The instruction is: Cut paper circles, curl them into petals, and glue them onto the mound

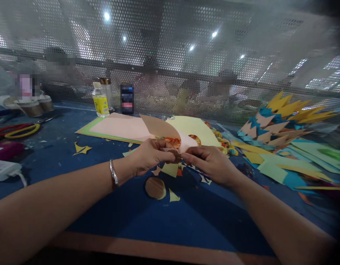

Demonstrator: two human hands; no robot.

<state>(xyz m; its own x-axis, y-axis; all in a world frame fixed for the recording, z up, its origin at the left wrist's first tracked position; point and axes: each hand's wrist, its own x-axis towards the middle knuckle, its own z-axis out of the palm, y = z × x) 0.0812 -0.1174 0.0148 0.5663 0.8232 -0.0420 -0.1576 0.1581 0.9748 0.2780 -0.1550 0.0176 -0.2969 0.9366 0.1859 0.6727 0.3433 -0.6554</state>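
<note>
Between my two hands is a sheet of pale pink-tan paper (161,128), curled up over itself at its near end. My left hand (156,154) pinches the near edge, fingers closed. Right beside it, my right hand (204,160) grips the same edge with thumb and fingers together. Orange and yellow cut pieces (174,142) show under the curl. Pale yellow paper (203,129) lies behind my right hand. More sheets, pink (120,127) and green (93,127), lie to the left. A brown disc (155,188) and small paper scraps (174,196) rest on the blue table below my hands.
A yellow-labelled bottle (100,103), a lidded jar (107,90) and an upright phone (127,98) stand at the back before a perforated metal screen (170,48). Scissors (23,129) and a white plug (5,170) lie left. At right are a spiky paper form (280,123) and coloured sheets (286,165).
</note>
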